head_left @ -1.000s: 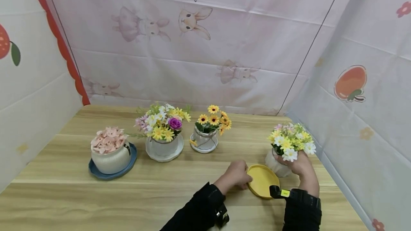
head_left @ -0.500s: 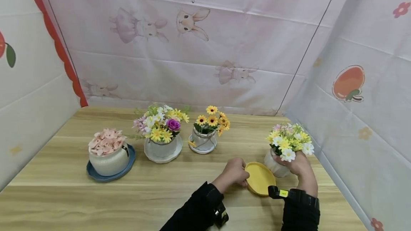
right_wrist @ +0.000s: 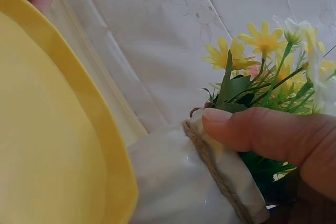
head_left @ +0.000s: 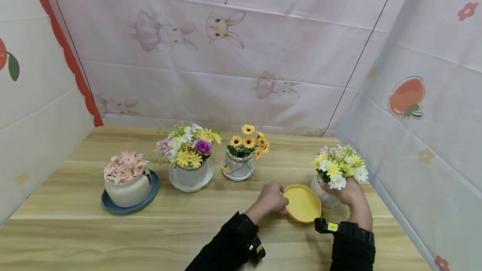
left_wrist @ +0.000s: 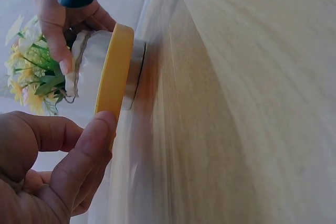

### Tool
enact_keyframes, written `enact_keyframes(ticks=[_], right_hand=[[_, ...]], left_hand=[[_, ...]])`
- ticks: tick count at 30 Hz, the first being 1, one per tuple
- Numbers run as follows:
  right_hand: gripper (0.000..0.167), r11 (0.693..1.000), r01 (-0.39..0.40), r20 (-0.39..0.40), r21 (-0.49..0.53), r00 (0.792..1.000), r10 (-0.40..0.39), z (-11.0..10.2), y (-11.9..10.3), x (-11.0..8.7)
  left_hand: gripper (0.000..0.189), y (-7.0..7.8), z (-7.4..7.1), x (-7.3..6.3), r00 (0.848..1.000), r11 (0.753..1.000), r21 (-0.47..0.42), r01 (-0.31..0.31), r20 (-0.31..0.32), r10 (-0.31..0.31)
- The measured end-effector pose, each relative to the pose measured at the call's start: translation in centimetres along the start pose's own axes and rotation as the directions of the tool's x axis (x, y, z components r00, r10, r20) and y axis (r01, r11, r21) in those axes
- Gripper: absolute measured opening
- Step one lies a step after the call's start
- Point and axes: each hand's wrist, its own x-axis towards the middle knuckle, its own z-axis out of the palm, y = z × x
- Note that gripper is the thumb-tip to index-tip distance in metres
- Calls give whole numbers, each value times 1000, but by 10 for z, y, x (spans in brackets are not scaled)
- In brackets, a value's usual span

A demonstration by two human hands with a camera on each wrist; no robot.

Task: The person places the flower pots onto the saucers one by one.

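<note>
My left hand [head_left: 272, 198] pinches the left edge of a round yellow saucer [head_left: 302, 204] between thumb and fingers. In the left wrist view the saucer [left_wrist: 116, 66] is held off the wooden table, in front of a white flower pot [left_wrist: 93, 61]. My right hand [head_left: 350, 195] grips the rim of that pot [head_left: 325, 195], its thumb lying near the twine in the right wrist view. Yellow and white artificial flowers [head_left: 340, 165] fill the pot. The hand and saucer partly hide its base, so I cannot tell whether it touches the table.
To the left, a cream pot [head_left: 128, 191] of pink flowers sits on a blue saucer [head_left: 129, 209]. Mixed flowers [head_left: 188, 145] and small orange sunflowers [head_left: 248, 141] stand in white pots on white saucers. Printed cloth walls [head_left: 421, 170] border the wooden table [head_left: 113, 241].
The left hand has moved the yellow saucer slightly left and away from me, and its tilt has changed a little. The right hand and its pot have stayed almost still.
</note>
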Motion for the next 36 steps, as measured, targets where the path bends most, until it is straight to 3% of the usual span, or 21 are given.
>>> enact_keyframes(ticks=[9, 19, 26, 30, 33, 34, 36], right_hand=[[87, 1000, 3, -12, -2, 1000, -3, 0, 0, 1], [88, 1000, 19, -16, 14, 1000, -19, 1, -4, 0], [91, 999, 39, -3, 18, 999, -39, 3, 3, 8], [96, 993, 115, -5, 37, 993, -115, 0, 1, 3], [88, 991, 134, -27, 19, 991, -134, -6, -32, -22], [85, 991, 132, -22, 11, 991, -132, -6, -32, -22], [84, 969, 226, -41, 101, 974, -223, -1, -20, -15]], left_hand=[[18, -10, -13, 15, 998, 998, -60, -11, -70, 7], [27, -18, -36, 34, 982, 995, -84, 50, -175, -64], [32, -23, -40, 39, 972, 995, -65, 77, -219, -89], [15, -25, -40, 42, 970, 996, -25, 90, -222, -94], [7, -27, -41, 44, 971, 995, 6, 103, -219, -99], [7, -27, -41, 45, 971, 994, 9, 109, -215, -104], [8, -27, -41, 46, 970, 993, 8, 120, -216, -115]])
